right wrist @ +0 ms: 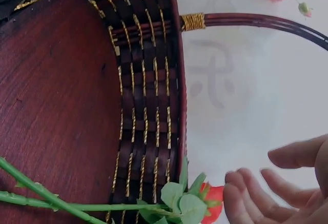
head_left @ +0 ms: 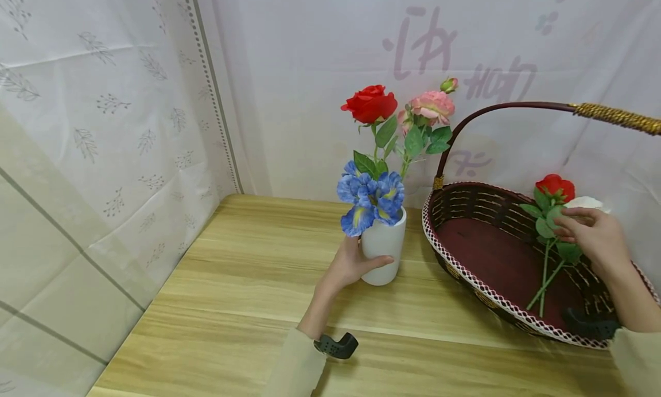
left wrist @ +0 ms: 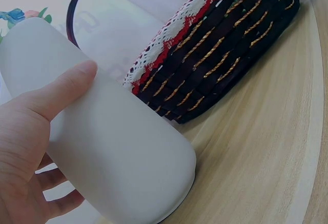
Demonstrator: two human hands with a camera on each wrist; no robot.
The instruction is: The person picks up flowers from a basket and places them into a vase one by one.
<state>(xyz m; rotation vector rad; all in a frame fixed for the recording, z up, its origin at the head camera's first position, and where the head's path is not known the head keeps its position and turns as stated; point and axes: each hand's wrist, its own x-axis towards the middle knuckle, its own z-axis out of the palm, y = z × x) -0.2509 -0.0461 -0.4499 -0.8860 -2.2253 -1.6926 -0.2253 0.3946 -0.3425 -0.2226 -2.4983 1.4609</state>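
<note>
My left hand (head_left: 351,265) holds a white vase (head_left: 384,250) round its side, thumb across the front. The vase stands upright on the table. In it are a red rose (head_left: 370,104), a pink flower (head_left: 434,106) and a blue iris (head_left: 370,199). The left wrist view shows the thumb and fingers around the smooth vase (left wrist: 118,137). My right hand (head_left: 594,236) is over the right side of a wicker basket, beside another red rose (head_left: 555,187) and a white flower (head_left: 583,202). Its fingers (right wrist: 246,193) are loosely bent, with the thumb apart; contact with the flowers is unclear.
The dark woven basket (head_left: 480,291) has a lace-trimmed rim and a tall arched handle (head_left: 508,105). Two crossed green stems (right wrist: 51,203) lie over its dark red floor. A patterned white curtain (head_left: 299,87) hangs behind the wooden table (head_left: 232,305).
</note>
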